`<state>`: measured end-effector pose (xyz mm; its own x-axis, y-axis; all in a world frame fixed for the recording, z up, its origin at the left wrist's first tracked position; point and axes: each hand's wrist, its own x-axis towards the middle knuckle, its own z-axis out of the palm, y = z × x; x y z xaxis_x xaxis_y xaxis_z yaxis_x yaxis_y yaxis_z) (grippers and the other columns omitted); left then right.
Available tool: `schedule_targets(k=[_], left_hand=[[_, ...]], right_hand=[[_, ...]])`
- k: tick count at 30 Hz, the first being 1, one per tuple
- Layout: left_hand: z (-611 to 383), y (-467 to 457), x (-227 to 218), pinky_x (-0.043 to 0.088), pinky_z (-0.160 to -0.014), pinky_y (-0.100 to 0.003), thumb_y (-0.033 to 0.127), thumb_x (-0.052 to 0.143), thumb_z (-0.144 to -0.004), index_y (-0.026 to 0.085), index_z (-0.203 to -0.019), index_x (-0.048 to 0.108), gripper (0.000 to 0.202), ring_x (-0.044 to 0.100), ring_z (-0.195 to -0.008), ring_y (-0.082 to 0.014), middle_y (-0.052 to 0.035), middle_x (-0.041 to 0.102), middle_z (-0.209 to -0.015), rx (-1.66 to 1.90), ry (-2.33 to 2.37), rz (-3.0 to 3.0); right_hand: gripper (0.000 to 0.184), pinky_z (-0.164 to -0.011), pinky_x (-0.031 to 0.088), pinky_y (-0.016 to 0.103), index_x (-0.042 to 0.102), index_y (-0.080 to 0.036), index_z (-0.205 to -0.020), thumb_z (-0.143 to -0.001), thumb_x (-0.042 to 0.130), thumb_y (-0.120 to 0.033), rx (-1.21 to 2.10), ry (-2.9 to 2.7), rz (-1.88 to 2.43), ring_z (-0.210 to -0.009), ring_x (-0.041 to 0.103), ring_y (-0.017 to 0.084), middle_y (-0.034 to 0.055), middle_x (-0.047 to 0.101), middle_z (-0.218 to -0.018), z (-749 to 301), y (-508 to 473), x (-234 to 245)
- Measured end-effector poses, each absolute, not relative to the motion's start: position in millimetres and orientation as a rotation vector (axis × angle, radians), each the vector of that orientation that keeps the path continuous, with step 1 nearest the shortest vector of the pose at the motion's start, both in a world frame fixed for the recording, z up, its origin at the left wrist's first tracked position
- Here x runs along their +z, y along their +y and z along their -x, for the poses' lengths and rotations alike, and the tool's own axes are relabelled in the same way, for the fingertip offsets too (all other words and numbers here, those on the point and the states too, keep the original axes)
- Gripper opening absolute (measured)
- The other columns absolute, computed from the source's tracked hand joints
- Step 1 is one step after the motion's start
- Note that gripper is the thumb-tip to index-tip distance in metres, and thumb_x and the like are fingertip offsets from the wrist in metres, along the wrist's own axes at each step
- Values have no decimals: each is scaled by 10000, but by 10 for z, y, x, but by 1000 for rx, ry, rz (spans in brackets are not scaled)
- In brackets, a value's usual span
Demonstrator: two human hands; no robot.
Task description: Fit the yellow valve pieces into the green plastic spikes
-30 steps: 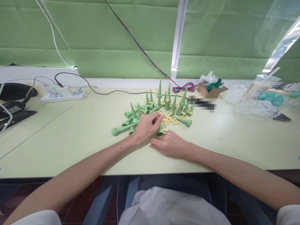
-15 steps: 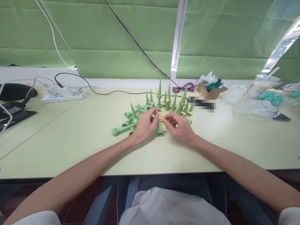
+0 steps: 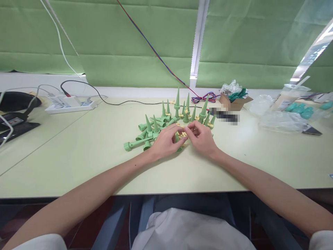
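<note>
My left hand (image 3: pixel 169 140) and my right hand (image 3: pixel 201 138) meet at the fingertips over the table. Both have their fingers closed in a pinch around a small yellow valve (image 3: pixel 184 130), mostly hidden by the fingers. Below them, more yellow valves lie in a small heap, partly covered. A green cone-shaped watering spike (image 3: pixel 179 149) lies under my left hand, with only its end showing. Several green spikes lie in a pile (image 3: pixel 137 143) left of my left hand. Behind the hands, tall green spikes (image 3: pixel 177 104) stand upright, some with yellow valves fitted.
A white power strip (image 3: pixel 71 107) with cables is at the left, near dark devices (image 3: pixel 15 121). At the back right stand a cardboard box (image 3: pixel 235 104) with plastic wrap and a cup (image 3: pixel 288 97) among plastic bags. A coiled red-blue wire (image 3: pixel 208 97) lies behind the spikes.
My hands have come together, the left moving right and the right shifting slightly up. The spike between them is now mostly covered by my left hand.
</note>
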<state>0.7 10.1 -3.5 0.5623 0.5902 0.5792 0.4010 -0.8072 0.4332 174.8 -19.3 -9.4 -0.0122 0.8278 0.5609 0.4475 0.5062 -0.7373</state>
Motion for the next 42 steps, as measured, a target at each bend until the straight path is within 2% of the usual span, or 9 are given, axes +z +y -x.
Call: schedule_targets(k=[6,13,17,24,31,34,36,39,42], left_hand=[[-1,111,-37,439,-604,-268,330,562,-927,175,-949,639,175,511,-589,-105,-16,615,-808,1080,838,-2523],[-2,103,-25,457,-656,-280,329,479,-972,182,-982,668,240,549,-680,-137,-34,624,-824,1053,863,-2518],[2,107,-16,449,-672,-285,294,430,-990,175,-950,685,284,550,-705,-152,-41,612,-785,1029,843,-2545],[0,138,-18,411,-640,-281,227,408,-988,164,-831,660,303,512,-671,-151,-35,580,-723,1006,819,-2594],[-3,128,-1,411,-663,-284,264,406,-999,162,-839,662,318,542,-729,-158,-50,618,-790,1016,867,-2577],[-5,106,11,400,-633,-278,309,438,-990,169,-816,663,317,532,-660,-141,-33,630,-753,1079,942,-2527],[-4,92,13,378,-591,-273,333,457,-978,171,-763,652,332,498,-581,-127,-11,605,-656,1070,970,-2513],[-1,78,8,333,-537,-269,369,484,-954,174,-695,634,358,442,-486,-113,17,538,-523,920,986,-2533],[0,73,1,312,-522,-267,388,525,-918,177,-687,645,335,431,-455,-111,21,534,-492,788,1010,-2568]], right_hand=[[239,-485,336,244,517,-198,-726,-909,566,-345,398,-1662,1115,-493,427,97,-35,509,-571,-1744,-190,-94],[315,-498,308,253,471,-202,-672,-921,539,-383,312,-1680,1153,-484,370,95,-45,445,-536,-1746,-168,-89],[356,-520,322,261,445,-207,-653,-926,526,-420,289,-1688,1197,-490,379,102,-40,453,-534,-1749,-164,-78],[323,-537,335,265,497,-200,-698,-935,517,-419,358,-1725,1209,-504,412,109,-31,495,-560,-1757,-146,-94],[310,-520,340,261,488,-197,-687,-915,553,-396,393,-1648,1192,-503,414,104,-36,481,-560,-1756,-148,-89],[293,-501,342,260,510,-197,-705,-910,560,-400,368,-1588,1187,-496,419,105,-32,490,-567,-1769,-162,-64],[283,-496,347,260,516,-198,-713,-908,561,-398,350,-1558,1193,-489,421,105,-32,493,-565,-1777,-170,-51],[256,-499,364,258,517,-200,-721,-898,568,-378,346,-1538,1195,-493,441,106,-26,511,-583,-1784,-174,-42],[220,-500,376,256,521,-202,-736,-886,570,-355,339,-1536,1195,-501,463,108,-16,541,-613,-1785,-167,-46]])
